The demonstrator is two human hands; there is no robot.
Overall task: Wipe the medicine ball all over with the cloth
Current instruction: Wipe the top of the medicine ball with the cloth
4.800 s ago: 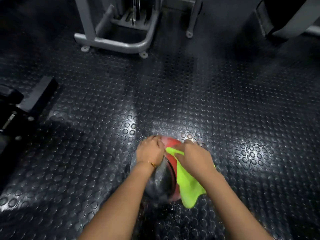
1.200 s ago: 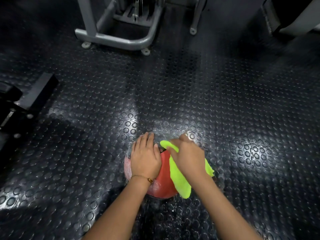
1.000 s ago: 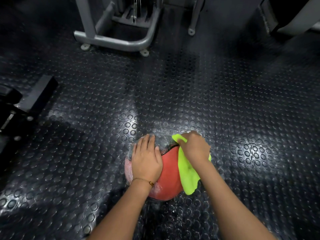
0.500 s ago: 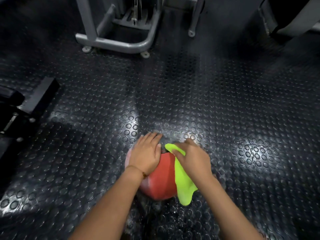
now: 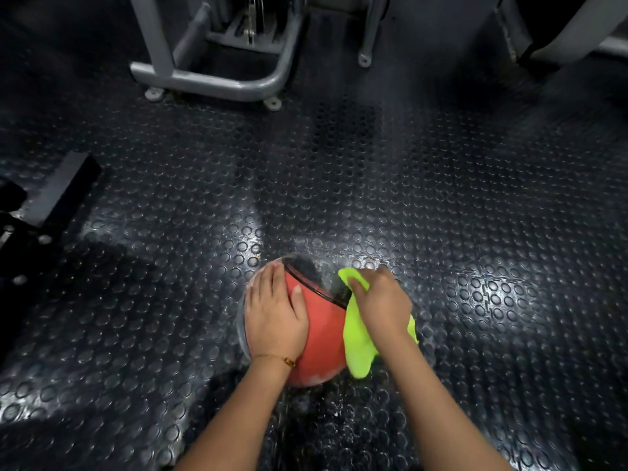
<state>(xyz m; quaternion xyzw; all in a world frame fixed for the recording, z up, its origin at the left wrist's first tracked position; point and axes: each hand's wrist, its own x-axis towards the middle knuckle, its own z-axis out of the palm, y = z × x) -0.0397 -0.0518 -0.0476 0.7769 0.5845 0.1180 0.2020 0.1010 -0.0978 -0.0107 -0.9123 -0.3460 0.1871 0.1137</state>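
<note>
On the ball's right flank, the right hand (image 5: 380, 304) is clutching the bunched green cloth (image 5: 358, 348) and pressing it against the medicine ball (image 5: 323, 334). The left hand (image 5: 275, 317) is lying flat with fingers straight, steadying the left side. The ball is sitting on the studded rubber floor (image 5: 441, 198), with a grey machine frame (image 5: 217, 83) far beyond. Wiping appears to be midway. The next move is probably calling for rolling the ball to expose its underside.

Glossy black studded rubber floor (image 5: 424, 185) beneath a grey machine frame (image 5: 217, 83).
</note>
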